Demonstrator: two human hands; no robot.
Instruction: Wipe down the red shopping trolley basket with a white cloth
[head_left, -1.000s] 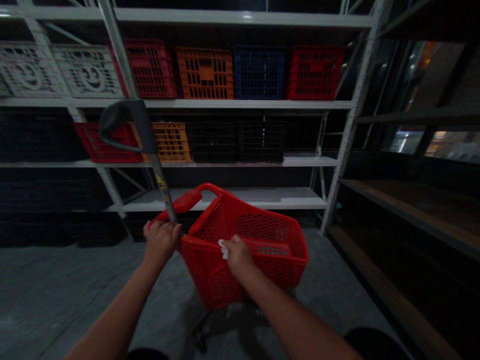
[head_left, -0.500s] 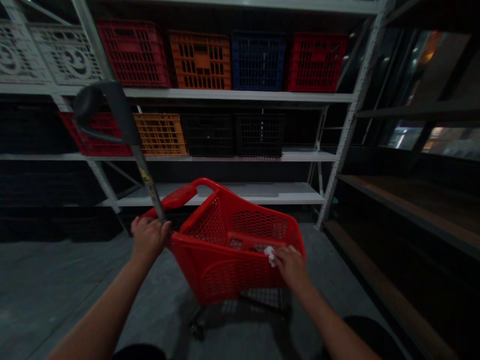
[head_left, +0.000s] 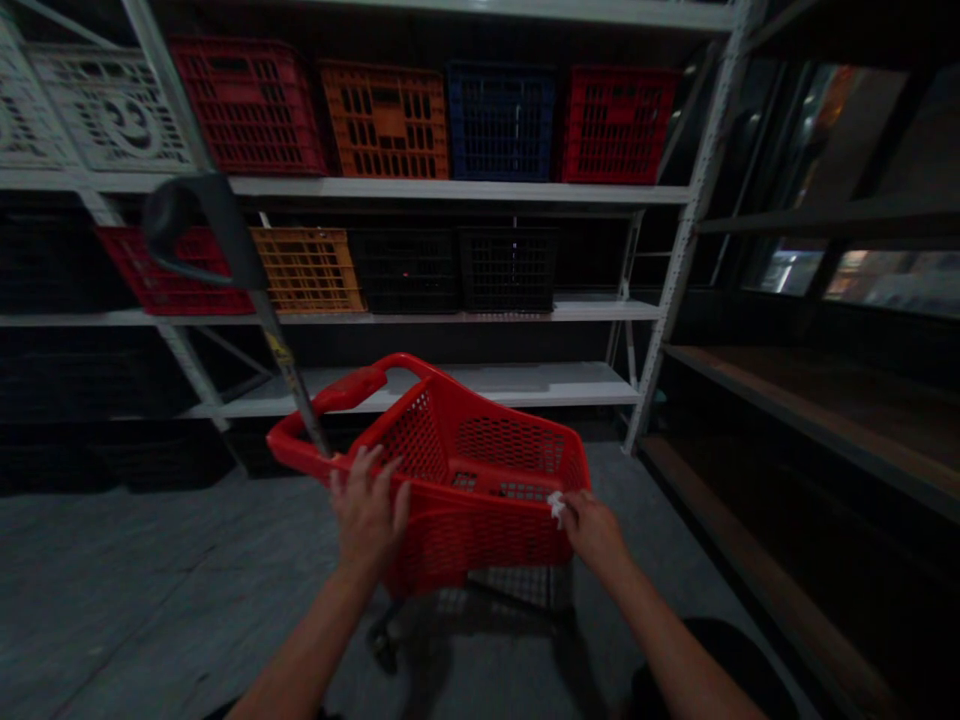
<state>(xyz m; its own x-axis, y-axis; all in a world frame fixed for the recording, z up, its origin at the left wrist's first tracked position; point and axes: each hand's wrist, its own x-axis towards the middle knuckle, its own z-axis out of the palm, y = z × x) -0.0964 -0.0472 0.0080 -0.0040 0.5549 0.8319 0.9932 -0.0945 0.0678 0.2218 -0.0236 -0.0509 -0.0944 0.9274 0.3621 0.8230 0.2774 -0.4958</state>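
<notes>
A red plastic shopping cart with perforated sides stands in front of me, its basket bare inside as far as I can see. My left hand, fingers spread, is at the near rim close to the handle end. Pinched in my right hand is a crumpled white tissue, held at the near rim toward the basket's far right corner. A grey pole with a dark loop grip rises from the cart's handle side.
White metal shelving spans the back, bearing an orange crate, a blue crate, red crates, white crates and black crates. Dark shelves line the right side. Grey concrete floor lies below.
My left hand has let go of the handle corner and moved right along the rim, its fingers now spread. My right hand and the tissue have shifted slightly right relative to the cart.
</notes>
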